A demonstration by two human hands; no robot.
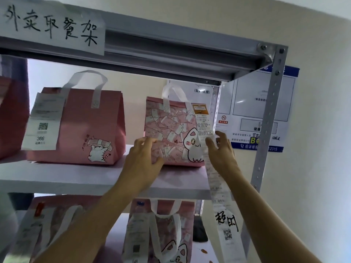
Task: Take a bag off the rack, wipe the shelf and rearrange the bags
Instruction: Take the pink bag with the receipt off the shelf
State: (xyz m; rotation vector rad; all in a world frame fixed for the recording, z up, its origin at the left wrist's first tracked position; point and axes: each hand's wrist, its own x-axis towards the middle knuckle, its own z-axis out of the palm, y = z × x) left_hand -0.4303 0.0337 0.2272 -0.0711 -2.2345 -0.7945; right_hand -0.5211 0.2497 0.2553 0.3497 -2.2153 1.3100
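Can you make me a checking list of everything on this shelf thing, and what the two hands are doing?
Surface: white shelf on a grey metal rack.
Job's things: patterned cat bag upright at the shelf's right end, long receipt hanging past the shelf edge; plain pink bag to its left, tagged 366.
Clutter: more pink bags on the lower shelf; no wiping cloth seen.
Grippers: left hand presses the cat bag's left side, fingers bent on it; right hand at its right side, by the receipt.
Cables: nothing seen.
Surroundings: handwritten sign up top, wall poster behind.
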